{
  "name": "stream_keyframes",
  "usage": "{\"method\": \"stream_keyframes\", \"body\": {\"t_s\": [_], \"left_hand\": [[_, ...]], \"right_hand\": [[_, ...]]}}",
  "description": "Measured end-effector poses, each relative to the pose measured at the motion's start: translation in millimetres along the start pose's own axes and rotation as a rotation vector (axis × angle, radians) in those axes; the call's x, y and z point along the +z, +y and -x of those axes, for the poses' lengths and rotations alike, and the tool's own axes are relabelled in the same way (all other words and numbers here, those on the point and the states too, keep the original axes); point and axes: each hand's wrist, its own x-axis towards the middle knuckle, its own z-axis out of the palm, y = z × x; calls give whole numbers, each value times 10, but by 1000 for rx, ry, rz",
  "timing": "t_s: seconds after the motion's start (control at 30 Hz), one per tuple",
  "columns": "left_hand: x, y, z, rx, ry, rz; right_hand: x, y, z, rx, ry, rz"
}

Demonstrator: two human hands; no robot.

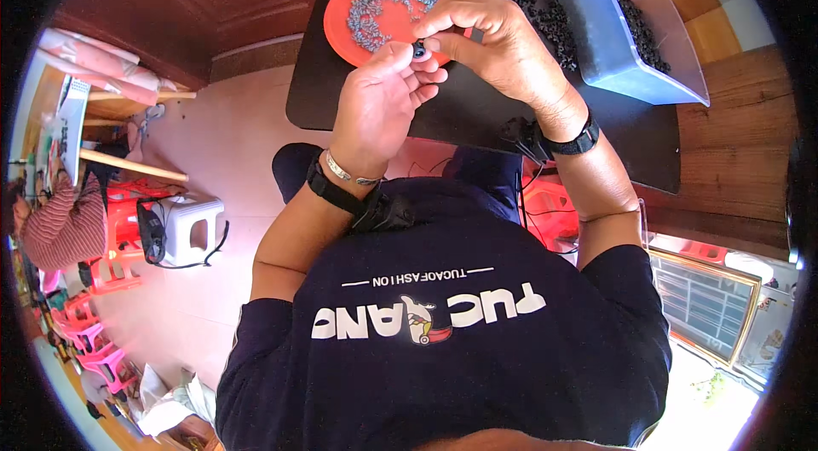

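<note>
The left hand (375, 101) is pinching a small black part (418, 50) between thumb and fingertips, its other fingers curling loosely. The right hand (498, 37) is meeting it there, thumb and forefinger bending close together; whether they are gripping anything, I cannot tell. Just beyond both hands, a red plate (399, 18) is holding small grey pieces (362, 20). To the right hand's right, loose black pieces (554, 29) are lying on the dark table (630, 127), and a translucent bin (596, 46) is standing farther right.
</note>
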Motion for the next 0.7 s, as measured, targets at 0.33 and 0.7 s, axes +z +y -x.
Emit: {"method": "stream_keyframes", "body": {"t_s": [0.33, 0.7], "left_hand": [[12, -14, -24, -8, -30, 19], [189, 126, -36, 1, -63, 110]], "right_hand": [[-31, 49, 9, -201, -11, 133], [124, 6, 71, 5, 139, -416]]}}
